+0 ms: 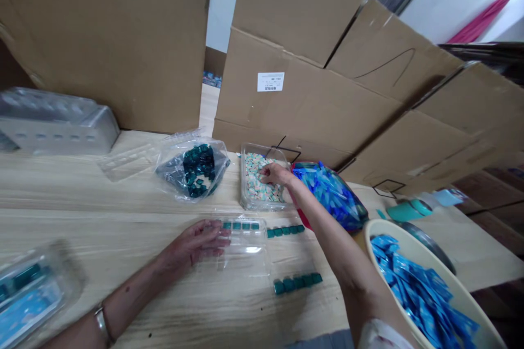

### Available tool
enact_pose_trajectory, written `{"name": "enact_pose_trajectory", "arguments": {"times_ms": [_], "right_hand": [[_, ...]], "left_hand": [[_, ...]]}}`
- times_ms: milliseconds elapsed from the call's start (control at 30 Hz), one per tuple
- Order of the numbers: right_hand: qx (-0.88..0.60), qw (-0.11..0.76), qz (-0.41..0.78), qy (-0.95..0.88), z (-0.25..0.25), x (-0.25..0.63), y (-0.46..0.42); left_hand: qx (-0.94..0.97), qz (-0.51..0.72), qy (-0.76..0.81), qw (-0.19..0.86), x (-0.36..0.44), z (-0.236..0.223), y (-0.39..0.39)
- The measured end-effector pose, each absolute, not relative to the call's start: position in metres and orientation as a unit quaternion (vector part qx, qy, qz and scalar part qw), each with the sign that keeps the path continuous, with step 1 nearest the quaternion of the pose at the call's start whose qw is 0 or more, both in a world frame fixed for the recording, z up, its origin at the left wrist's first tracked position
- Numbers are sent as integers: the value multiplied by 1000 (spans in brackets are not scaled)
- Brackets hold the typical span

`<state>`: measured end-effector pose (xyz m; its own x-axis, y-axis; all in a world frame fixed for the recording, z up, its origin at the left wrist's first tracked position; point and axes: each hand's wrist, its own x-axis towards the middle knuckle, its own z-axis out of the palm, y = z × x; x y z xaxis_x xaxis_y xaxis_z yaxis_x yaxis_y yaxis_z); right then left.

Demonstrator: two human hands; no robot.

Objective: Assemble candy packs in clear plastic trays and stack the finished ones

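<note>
My left hand (pixel 201 240) lies flat, fingers spread, on a clear plastic clamshell tray (pixel 245 248) that holds a row of teal cubes (pixel 240 225) along its far edge. My right hand (pixel 275 173) reaches into a clear box of small pale packets (pixel 257 185), its fingers curled down among them; whether it holds one is hidden. Two short rows of teal cubes (pixel 285 230) (pixel 297 283) lie on the wooden table right of the tray.
A clear bag of teal cubes (pixel 195 170) sits behind the tray. A heap of blue sachets (pixel 329 191) and a cream bowl of blue sachets (pixel 413 283) are at the right. Large cardboard boxes (pixel 311 92) wall the back. Filled clamshells (pixel 28 289) lie near left.
</note>
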<state>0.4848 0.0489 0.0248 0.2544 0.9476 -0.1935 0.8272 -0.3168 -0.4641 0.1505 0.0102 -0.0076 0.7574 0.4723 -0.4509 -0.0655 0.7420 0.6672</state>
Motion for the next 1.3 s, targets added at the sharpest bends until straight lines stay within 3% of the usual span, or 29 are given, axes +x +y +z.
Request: {"name": "enact_pose_trajectory", "arguments": {"times_ms": [733, 1133, 1300], "right_hand": [[-633, 133, 65, -760, 19, 478, 19], [-675, 194, 111, -703, 13, 486, 15], [-646, 165, 86, -740, 15, 478, 14]], "left_hand": [[344, 146, 279, 884, 150, -25, 14], [345, 144, 269, 887, 149, -26, 14], [352, 143, 263, 887, 149, -27, 14]]}}
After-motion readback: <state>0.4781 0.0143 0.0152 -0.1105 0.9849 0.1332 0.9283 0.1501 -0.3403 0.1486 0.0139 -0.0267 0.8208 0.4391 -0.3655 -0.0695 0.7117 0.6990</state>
